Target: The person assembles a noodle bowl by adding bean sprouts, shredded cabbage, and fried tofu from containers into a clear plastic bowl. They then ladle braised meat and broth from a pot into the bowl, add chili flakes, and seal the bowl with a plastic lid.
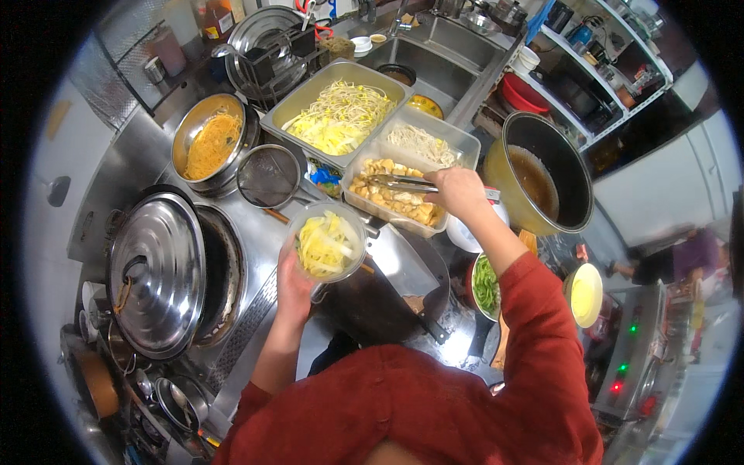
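Observation:
My left hand [293, 288] is wrapped round a clear round plastic bowl [358, 246] holding pale yellow and white shredded cabbage. My right hand [459, 191] grips metal tongs [407, 184]. The tips of the tongs reach over golden-brown fried pieces [391, 203], perhaps fried tofu, in a clear plastic tub [411, 225]; whether they pinch a piece I cannot tell. White thin strands, perhaps enoki mushrooms [418, 143], fill the part behind them. A deep steel tray [319, 159] beyond holds bean sprouts and shredded cabbage.
Left of the tray stand a steel bowl of orange-yellow noodles [213, 146] and a mesh strainer [268, 177]. A large lidded pot [159, 271] is at the left. A deep pot of brown liquid [535, 174] stands right, a bowl of chopped greens [487, 287] nearer. A sink [434, 62] lies behind.

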A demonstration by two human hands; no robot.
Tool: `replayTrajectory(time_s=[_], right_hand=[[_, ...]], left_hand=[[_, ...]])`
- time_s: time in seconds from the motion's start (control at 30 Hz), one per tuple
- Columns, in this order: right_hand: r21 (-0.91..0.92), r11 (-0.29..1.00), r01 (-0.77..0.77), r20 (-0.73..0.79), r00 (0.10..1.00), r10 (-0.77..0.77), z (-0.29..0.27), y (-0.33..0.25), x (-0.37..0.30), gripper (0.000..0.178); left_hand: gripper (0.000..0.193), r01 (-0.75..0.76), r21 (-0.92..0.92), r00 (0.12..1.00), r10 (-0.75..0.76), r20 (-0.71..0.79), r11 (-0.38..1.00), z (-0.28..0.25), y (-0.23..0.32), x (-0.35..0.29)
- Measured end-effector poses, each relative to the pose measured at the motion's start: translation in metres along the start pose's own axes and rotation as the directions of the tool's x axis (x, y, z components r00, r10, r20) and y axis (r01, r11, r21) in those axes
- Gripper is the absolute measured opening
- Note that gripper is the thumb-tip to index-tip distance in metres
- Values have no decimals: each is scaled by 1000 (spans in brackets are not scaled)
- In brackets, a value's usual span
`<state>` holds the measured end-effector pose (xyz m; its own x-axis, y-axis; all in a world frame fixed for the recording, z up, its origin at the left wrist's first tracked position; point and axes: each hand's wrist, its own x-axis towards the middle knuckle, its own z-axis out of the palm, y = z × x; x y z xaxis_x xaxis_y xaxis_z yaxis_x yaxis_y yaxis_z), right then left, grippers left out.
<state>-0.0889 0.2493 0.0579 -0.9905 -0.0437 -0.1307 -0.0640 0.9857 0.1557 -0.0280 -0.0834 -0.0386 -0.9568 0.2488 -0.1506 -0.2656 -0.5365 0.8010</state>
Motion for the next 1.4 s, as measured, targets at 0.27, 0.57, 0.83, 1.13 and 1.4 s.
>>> replayTrajectory(time_s=[0.27, 0.57, 0.83, 1.13, 1.4], right_hand=[[268, 960, -76, -180, 975, 128, -65, 38, -77, 38], [367, 922, 121, -255, 967, -25, -100, 6, -117, 60], [369, 929, 33, -230, 972, 57, -94, 16, -115, 58], [-32, 997, -77, -29, 997, 76, -52, 39, -83, 53], [14, 999, -38, -61, 997, 38, -19, 34, -59, 41]], left_hand=[[51, 59, -144, 995, -70, -75, 988, 27, -10, 28], [58, 80, -174, 996, -84, -18, 982, 39, -13, 32], [52, 33, -164, 993, -51, -107, 986, 34, -12, 27], [55, -26, -189, 991, 1, -132, 982, 2, 3, 34], [57, -4, -155, 982, -25, -185, 988, 4, -3, 30]])
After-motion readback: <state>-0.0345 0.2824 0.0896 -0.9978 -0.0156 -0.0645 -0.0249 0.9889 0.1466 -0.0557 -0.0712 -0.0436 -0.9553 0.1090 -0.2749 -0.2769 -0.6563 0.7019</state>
